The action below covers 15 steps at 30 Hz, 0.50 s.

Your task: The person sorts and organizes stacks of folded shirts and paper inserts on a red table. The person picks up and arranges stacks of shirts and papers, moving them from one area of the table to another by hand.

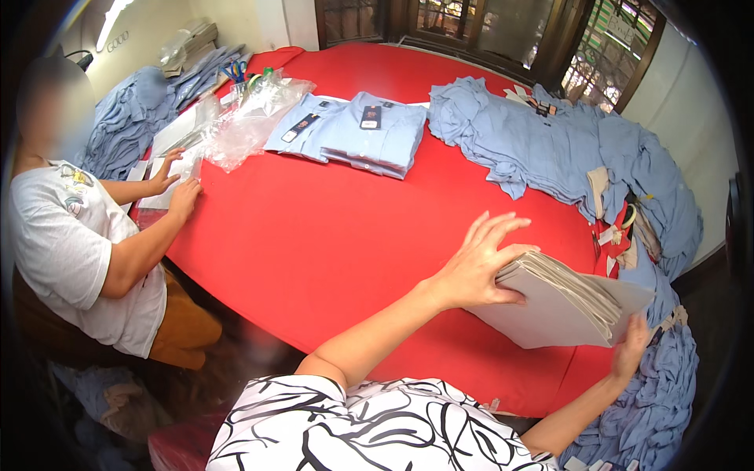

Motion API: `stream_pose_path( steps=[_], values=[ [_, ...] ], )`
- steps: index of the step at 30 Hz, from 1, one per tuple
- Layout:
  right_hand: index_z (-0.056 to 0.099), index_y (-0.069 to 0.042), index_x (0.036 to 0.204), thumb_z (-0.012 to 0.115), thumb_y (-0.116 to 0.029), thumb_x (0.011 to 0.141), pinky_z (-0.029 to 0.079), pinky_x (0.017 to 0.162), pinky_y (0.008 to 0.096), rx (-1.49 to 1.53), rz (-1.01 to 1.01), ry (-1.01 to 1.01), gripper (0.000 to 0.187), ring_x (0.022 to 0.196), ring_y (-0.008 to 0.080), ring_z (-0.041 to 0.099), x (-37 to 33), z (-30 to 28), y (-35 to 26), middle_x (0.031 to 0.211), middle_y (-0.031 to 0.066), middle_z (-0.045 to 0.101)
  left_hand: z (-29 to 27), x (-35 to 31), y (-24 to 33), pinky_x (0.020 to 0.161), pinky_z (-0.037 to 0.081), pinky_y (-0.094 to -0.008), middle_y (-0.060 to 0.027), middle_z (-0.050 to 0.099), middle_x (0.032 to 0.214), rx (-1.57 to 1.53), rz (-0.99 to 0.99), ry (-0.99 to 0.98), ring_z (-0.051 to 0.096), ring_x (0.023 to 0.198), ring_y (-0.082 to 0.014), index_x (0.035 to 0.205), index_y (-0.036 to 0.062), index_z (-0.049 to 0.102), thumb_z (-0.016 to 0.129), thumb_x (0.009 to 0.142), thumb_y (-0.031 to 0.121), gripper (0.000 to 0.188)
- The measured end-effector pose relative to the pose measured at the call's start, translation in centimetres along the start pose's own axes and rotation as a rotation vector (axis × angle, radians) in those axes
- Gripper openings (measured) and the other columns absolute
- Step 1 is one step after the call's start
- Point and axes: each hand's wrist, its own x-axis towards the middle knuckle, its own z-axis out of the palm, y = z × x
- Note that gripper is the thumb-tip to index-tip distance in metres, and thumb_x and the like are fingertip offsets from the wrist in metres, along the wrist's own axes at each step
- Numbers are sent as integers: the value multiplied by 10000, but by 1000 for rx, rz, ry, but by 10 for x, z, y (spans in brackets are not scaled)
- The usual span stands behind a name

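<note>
A thick stack of grey-white cardboard sheets [542, 310] is held up tilted over the right front of the red table. My left hand [475, 271] grips its left end, thumb on the near face and index finger at the top edge, with the other fingers lifted apart. At the lower right end, my right hand [631, 345] holds the stack, its fingers partly hidden behind the cardboard. One sheet [624, 294] fans away from the others on the right side.
Folded blue shirts [373, 133] with dark tags lie mid-table on the red cloth [338, 228]. Loose blue garments [526, 145] heap along the right. Clear plastic bags [251, 118] and scissors [234, 71] are at back left. A co-worker [86, 251] handles flat plastic-covered sheets at the left edge.
</note>
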Motion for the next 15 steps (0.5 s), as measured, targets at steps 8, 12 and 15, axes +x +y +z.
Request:
stream_pose_path(
  steps=[8,12,15],
  values=[
    [604,-18,1245,617,-255,907,459,888,310,-428,-380,-489,413,987,195,626,39,122,-171,1059,126,691,19,-15,8,1003,459,-348,-96,570,1323,-866,-478,-59,554,1200,-206,1460,85,353,806,669,-6,916],
    [476,-17,1377,486,-484,972,367,1053,366,-15,-479,-55,618,1192,238,543,39,70,-117,1279,134,597,37,-27,11,975,478,-335,-89,613,1231,-729,-569,-78,582,1130,-175,1408,51,406,794,680,-23,828],
    [338,-11,1449,275,-599,991,279,1126,415,407,-162,109,748,1304,261,449,20,51,-13,1410,148,469,54,-42,6,952,492,-323,-79,629,1178,-835,-683,-55,597,1083,-166,1374,37,438,784,689,-37,771]
  ],
)
